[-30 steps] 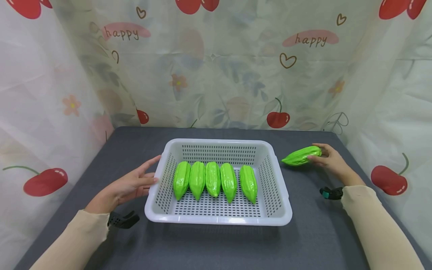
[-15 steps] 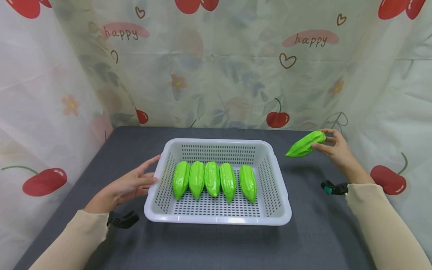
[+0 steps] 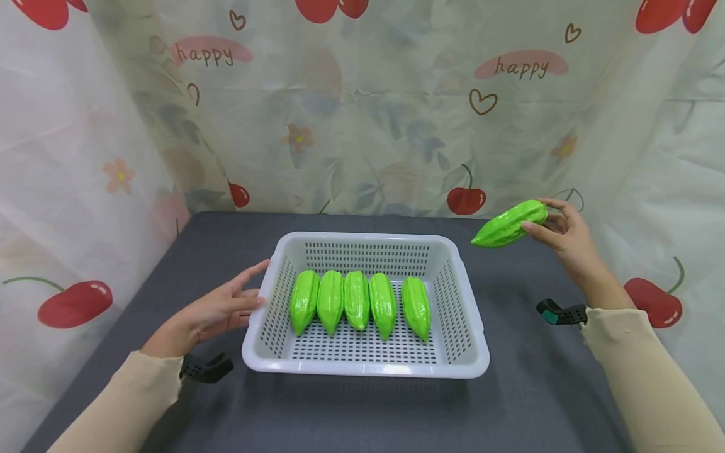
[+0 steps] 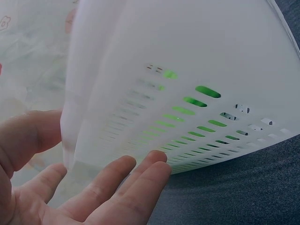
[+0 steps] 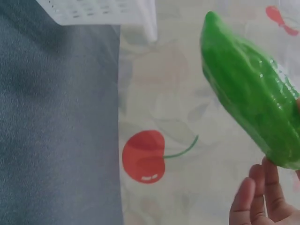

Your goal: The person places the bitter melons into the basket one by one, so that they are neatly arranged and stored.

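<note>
My right hand (image 3: 574,242) holds a green bitter melon (image 3: 510,223) by its blunt end, high over the back right of the table, its pointed tip toward the left. In the right wrist view the bitter melon (image 5: 253,93) is large at the right, with several fingers beside its lower end. A white plastic basket (image 3: 365,369) stands mid-table with several more bitter melons (image 3: 357,301) lying side by side in it. My left hand (image 3: 221,309) touches the basket's left side with extended fingers. Close up in the left wrist view, the fingers (image 4: 112,183) lie along the slotted wall.
The table has a dark grey cover (image 3: 362,415). A patterned curtain (image 3: 362,126) with cherries and the word "happy" hangs behind the table and along both sides. Each wrist wears a black strap (image 3: 206,368).
My right hand has lifted the bitter melon from near the table on the right, up and slightly back. The left hand and the basket have stayed in place.
</note>
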`<move>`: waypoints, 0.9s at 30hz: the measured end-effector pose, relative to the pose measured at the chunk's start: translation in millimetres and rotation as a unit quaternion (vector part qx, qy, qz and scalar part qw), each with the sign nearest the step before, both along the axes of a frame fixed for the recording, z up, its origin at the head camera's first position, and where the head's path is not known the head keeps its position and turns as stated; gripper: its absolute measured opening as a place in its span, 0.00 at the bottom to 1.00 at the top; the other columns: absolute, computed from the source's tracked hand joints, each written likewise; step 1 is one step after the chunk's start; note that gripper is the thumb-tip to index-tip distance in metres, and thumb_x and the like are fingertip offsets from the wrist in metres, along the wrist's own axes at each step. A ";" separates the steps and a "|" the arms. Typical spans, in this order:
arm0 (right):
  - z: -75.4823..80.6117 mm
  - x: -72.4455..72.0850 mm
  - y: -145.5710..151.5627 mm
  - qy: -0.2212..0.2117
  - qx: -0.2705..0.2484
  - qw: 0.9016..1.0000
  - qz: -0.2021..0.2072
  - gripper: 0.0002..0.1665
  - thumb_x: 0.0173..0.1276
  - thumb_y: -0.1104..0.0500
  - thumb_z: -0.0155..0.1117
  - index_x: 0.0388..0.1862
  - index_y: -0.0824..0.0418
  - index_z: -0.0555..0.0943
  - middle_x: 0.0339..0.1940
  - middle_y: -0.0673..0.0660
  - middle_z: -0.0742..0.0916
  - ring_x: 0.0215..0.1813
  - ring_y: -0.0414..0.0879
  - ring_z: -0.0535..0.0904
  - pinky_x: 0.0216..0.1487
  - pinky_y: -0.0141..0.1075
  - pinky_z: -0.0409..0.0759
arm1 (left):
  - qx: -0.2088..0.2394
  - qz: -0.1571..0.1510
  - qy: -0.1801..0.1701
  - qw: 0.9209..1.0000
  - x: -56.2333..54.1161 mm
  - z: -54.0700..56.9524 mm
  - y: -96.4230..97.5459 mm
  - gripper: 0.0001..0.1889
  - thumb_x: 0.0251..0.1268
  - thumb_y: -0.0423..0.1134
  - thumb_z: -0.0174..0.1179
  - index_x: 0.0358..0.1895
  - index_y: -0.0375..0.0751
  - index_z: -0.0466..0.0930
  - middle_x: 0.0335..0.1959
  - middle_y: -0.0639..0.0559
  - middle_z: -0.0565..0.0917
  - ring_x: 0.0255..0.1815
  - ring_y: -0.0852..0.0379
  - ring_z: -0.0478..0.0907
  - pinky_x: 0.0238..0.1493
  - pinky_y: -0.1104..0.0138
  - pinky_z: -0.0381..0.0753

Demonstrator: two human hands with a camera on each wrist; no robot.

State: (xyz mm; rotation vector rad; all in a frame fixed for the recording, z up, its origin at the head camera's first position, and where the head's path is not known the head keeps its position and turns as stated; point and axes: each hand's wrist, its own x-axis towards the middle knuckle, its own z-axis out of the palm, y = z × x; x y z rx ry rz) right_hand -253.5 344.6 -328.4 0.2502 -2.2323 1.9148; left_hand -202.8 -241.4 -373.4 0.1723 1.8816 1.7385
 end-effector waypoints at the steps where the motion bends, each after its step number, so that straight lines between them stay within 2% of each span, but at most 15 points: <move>1: 1.5 0.7 -2.0 0.007 0.001 1.000 0.005 0.28 0.67 0.65 0.63 0.63 0.48 0.67 0.48 0.45 0.78 0.47 0.31 0.78 0.42 0.21 0.76 | 0.000 0.000 0.000 1.000 -0.1 0.0 -0.1 0.47 0.69 0.37 0.59 0.78 0.64 0.33 0.74 0.34 0.58 0.60 0.44 0.77 0.58 0.46 0.76; 6: 7.9 4.3 -14.6 0.015 0.036 0.999 0.013 0.29 0.68 0.66 0.62 0.65 0.50 0.68 0.49 0.43 0.78 0.37 0.32 0.78 0.33 0.26 0.72 | 0.002 0.000 0.000 1.000 -0.4 -0.2 -0.3 0.47 0.68 0.36 0.59 0.78 0.64 0.33 0.74 0.33 0.58 0.60 0.45 0.77 0.58 0.46 0.77; 10: 8.7 5.9 -24.4 0.009 0.086 0.996 0.023 0.30 0.68 0.64 0.62 0.67 0.49 0.68 0.50 0.45 0.77 0.31 0.33 0.78 0.29 0.29 0.70 | 0.003 0.000 -0.002 1.000 -0.4 -0.7 0.0 0.47 0.68 0.36 0.59 0.78 0.64 0.34 0.74 0.34 0.58 0.59 0.45 0.78 0.58 0.47 0.77; 14: 7.1 7.4 -32.5 0.014 0.131 0.990 0.041 0.30 0.69 0.62 0.62 0.67 0.46 0.68 0.50 0.44 0.77 0.28 0.34 0.78 0.28 0.30 0.71 | 0.002 0.000 -0.002 1.000 -0.4 -0.9 0.0 0.47 0.68 0.36 0.59 0.78 0.64 0.34 0.75 0.34 0.58 0.60 0.45 0.78 0.58 0.47 0.77; 23: -3.2 8.9 -49.0 -0.011 0.169 0.982 0.080 0.31 0.67 0.58 0.65 0.68 0.47 0.67 0.51 0.45 0.77 0.27 0.37 0.77 0.30 0.30 0.73 | -0.001 0.002 -0.002 1.000 -1.0 -1.4 -0.6 0.47 0.68 0.37 0.59 0.78 0.64 0.33 0.75 0.34 0.57 0.60 0.44 0.77 0.58 0.46 0.76; 27: -8.3 9.3 -55.4 -0.020 0.176 0.979 0.096 0.33 0.67 0.58 0.66 0.69 0.51 0.67 0.52 0.50 0.76 0.24 0.39 0.75 0.29 0.31 0.72 | -0.001 0.001 -0.001 1.000 -1.1 -1.5 -0.3 0.47 0.68 0.36 0.59 0.78 0.64 0.33 0.75 0.34 0.57 0.60 0.44 0.77 0.58 0.46 0.76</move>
